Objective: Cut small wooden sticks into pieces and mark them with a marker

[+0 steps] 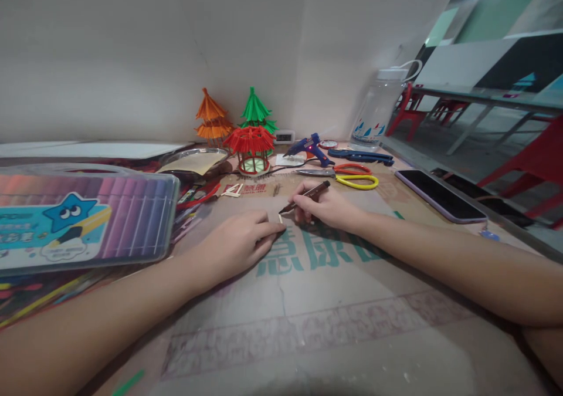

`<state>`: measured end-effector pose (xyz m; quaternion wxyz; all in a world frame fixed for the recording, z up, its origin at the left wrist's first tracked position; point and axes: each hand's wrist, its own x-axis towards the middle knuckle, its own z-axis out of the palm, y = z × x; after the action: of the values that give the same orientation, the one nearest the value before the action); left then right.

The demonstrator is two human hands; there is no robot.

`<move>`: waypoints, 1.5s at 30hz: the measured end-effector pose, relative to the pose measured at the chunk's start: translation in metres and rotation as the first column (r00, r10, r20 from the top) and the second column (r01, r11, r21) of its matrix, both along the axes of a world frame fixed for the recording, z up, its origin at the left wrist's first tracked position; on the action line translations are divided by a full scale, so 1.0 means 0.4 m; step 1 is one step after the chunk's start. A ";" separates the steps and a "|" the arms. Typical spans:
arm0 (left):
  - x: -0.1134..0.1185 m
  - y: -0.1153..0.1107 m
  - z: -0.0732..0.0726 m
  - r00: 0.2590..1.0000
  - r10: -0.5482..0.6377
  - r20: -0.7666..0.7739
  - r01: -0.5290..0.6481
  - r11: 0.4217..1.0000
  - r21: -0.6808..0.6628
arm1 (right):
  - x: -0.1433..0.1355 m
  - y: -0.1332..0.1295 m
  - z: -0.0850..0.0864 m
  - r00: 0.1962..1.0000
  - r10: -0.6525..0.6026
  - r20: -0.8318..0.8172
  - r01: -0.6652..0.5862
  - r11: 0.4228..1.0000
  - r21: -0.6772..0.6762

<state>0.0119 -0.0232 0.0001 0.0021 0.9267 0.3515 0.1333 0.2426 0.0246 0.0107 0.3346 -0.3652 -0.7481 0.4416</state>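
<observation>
My right hand [324, 208] grips a dark brown marker [317, 190], fingers wrapped round its barrel. The marker's tip points down and left, at or very near a small pale stick [280, 218] lying on the work surface. With its index finger, my left hand [244, 239] presses on the near end of that stick, its other fingers curled under and partly hidden. Several more pale sticks [232, 190] lie in a loose pile beyond my left hand. Behind them stands a small pavilion model [250, 149] with a red roof.
A marker case [141, 220] sits at left, above assorted coloured strips. Orange [212, 114] and green [254, 110] tiered models stand by the wall. Toward the back right are a blue glue gun [308, 146], scissors [358, 180], pliers [360, 156], a bottle [373, 114] and a phone [440, 195].
</observation>
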 end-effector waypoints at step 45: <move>0.008 0.027 -0.003 0.987 0.074 0.145 -0.057 0.992 -0.117 | 0.017 0.008 0.004 0.996 0.069 -0.051 -0.078 0.976 -0.202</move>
<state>0.0153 -0.0123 -0.0009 0.0761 0.9005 0.3875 0.1822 0.2495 0.0279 0.0124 0.2953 -0.3600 -0.7042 0.5360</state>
